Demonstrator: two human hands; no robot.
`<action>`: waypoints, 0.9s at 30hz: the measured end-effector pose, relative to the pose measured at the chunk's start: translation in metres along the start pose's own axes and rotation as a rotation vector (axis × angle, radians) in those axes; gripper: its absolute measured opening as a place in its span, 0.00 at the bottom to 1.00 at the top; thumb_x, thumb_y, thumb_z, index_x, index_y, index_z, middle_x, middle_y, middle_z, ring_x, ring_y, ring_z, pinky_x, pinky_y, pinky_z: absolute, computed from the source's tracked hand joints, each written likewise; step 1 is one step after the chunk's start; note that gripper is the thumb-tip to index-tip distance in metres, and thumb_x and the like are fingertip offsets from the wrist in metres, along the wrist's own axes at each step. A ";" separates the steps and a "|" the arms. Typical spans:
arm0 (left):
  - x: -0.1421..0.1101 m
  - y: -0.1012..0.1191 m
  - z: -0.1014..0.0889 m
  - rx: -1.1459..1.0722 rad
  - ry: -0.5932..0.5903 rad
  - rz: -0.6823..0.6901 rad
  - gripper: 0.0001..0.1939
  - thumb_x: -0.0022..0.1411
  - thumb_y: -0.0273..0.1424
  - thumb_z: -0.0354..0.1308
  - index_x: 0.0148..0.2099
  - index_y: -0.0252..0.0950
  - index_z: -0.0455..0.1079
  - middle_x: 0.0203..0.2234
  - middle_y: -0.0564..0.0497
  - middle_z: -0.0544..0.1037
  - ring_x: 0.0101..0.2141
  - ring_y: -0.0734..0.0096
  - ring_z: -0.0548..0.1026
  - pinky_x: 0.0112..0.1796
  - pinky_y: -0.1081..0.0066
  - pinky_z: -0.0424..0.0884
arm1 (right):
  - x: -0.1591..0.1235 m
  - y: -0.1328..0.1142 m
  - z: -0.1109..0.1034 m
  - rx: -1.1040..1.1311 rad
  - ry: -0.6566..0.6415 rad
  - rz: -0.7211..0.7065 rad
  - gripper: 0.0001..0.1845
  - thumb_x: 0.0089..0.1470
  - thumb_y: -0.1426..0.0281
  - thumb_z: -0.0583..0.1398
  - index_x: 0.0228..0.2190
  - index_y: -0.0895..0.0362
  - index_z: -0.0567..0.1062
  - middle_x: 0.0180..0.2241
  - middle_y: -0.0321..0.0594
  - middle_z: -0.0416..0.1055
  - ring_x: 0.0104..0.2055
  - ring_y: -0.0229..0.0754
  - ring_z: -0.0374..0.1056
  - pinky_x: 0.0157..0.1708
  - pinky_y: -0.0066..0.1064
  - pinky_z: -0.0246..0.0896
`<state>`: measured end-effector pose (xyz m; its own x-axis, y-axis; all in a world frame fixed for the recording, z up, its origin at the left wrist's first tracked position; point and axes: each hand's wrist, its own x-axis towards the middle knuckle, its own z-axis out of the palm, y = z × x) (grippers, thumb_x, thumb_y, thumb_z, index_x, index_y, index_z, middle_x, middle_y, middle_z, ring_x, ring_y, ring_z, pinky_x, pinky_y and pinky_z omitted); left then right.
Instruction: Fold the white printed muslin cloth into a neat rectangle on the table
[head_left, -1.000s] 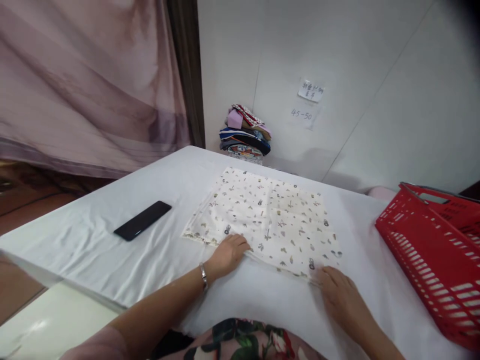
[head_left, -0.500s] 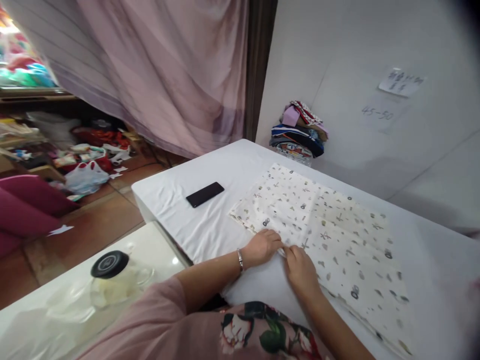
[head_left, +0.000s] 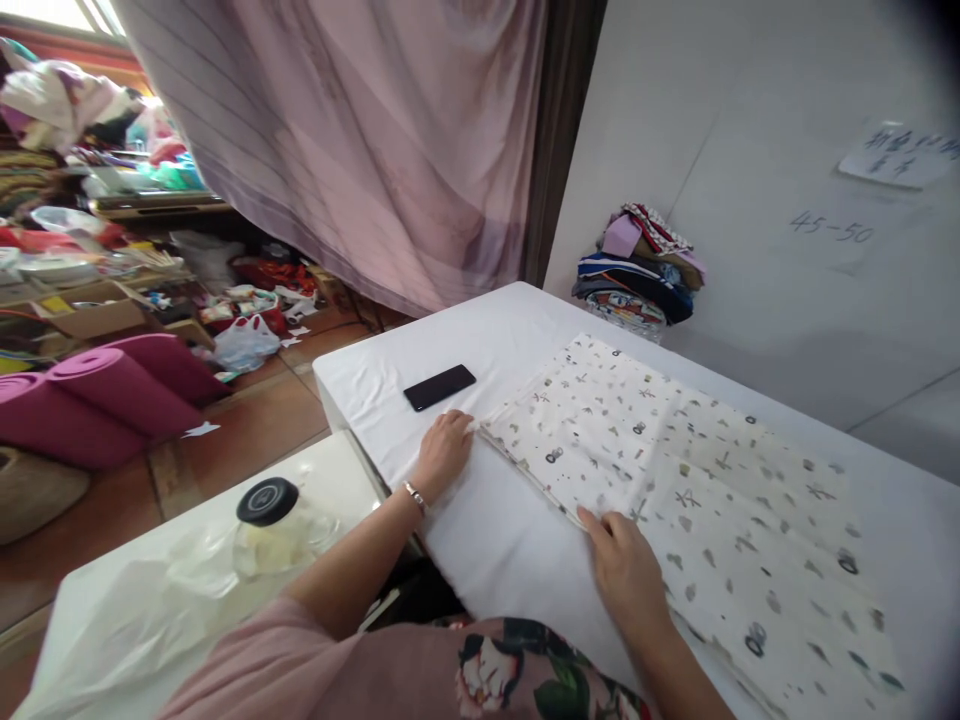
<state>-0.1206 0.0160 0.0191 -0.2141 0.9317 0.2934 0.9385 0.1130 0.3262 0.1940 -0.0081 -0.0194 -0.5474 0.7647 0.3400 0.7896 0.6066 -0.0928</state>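
Note:
A folded white cloth (head_left: 697, 480) with small printed motifs lies spread on the white-covered table (head_left: 517, 560). My left hand (head_left: 444, 450), with a bracelet at the wrist, is closed at the cloth's near left corner, pinching its edge. Farther right along the near edge, my right hand (head_left: 622, 560) is closed with thumb and fingers gripping that edge. Its lower fingers are partly hidden behind the hand. A black phone (head_left: 440, 387) lies on the table just beyond my left hand.
A jar with a black lid (head_left: 268, 501) stands on the lower white surface (head_left: 360, 480) at left. A stack of folded fabrics (head_left: 637, 270) sits by the wall behind the table. Pink rolls (head_left: 112, 390) and boxes crowd the floor at left. A pink curtain (head_left: 390, 150) hangs behind.
My left hand has moved left along the cloth's near edge to its corner, away from my right hand. My right hand stays near the edge's middle. The view has turned left.

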 end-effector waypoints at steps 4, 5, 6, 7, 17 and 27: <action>-0.003 -0.001 -0.002 -0.065 -0.080 -0.198 0.11 0.62 0.32 0.47 0.40 0.38 0.71 0.36 0.51 0.75 0.36 0.68 0.72 0.34 0.71 0.64 | -0.001 0.001 0.001 0.016 0.010 0.019 0.23 0.52 0.80 0.50 0.47 0.55 0.70 0.32 0.43 0.64 0.34 0.43 0.60 0.34 0.34 0.57; -0.002 0.002 -0.001 -0.085 -0.108 -0.208 0.11 0.62 0.34 0.48 0.38 0.38 0.71 0.35 0.51 0.76 0.35 0.69 0.72 0.33 0.71 0.63 | -0.001 0.001 0.002 0.018 0.007 0.019 0.23 0.52 0.81 0.49 0.48 0.55 0.70 0.32 0.43 0.64 0.35 0.43 0.60 0.34 0.34 0.57; 0.000 0.005 0.000 -0.106 -0.121 -0.216 0.12 0.61 0.35 0.48 0.37 0.38 0.71 0.34 0.51 0.76 0.34 0.69 0.72 0.32 0.71 0.63 | -0.001 0.002 0.002 0.020 0.006 0.017 0.23 0.52 0.81 0.49 0.48 0.55 0.69 0.32 0.43 0.64 0.35 0.44 0.60 0.33 0.34 0.57; 0.003 0.008 0.001 -0.124 -0.124 -0.226 0.12 0.61 0.36 0.48 0.37 0.38 0.71 0.34 0.51 0.76 0.34 0.69 0.72 0.32 0.72 0.63 | -0.001 0.002 0.002 0.021 0.006 0.014 0.24 0.51 0.81 0.49 0.48 0.55 0.69 0.33 0.43 0.64 0.35 0.44 0.60 0.33 0.34 0.58; 0.038 0.018 0.011 -0.019 -0.258 -0.261 0.14 0.59 0.40 0.49 0.37 0.37 0.70 0.39 0.47 0.75 0.39 0.64 0.72 0.35 0.70 0.63 | -0.003 0.007 0.005 0.008 0.017 -0.041 0.22 0.53 0.79 0.49 0.48 0.56 0.69 0.33 0.44 0.64 0.35 0.43 0.59 0.33 0.33 0.57; 0.045 0.026 0.006 0.025 -0.356 -0.169 0.15 0.56 0.40 0.50 0.39 0.35 0.67 0.36 0.41 0.76 0.39 0.57 0.73 0.35 0.66 0.64 | 0.000 0.001 0.008 0.010 0.113 -0.012 0.22 0.53 0.81 0.49 0.46 0.52 0.69 0.32 0.40 0.64 0.34 0.41 0.61 0.32 0.30 0.58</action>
<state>-0.1043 0.0635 0.0353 -0.2627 0.9603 -0.0943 0.9053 0.2791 0.3201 0.1924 -0.0054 -0.0272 -0.5219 0.7279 0.4447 0.7799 0.6184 -0.0968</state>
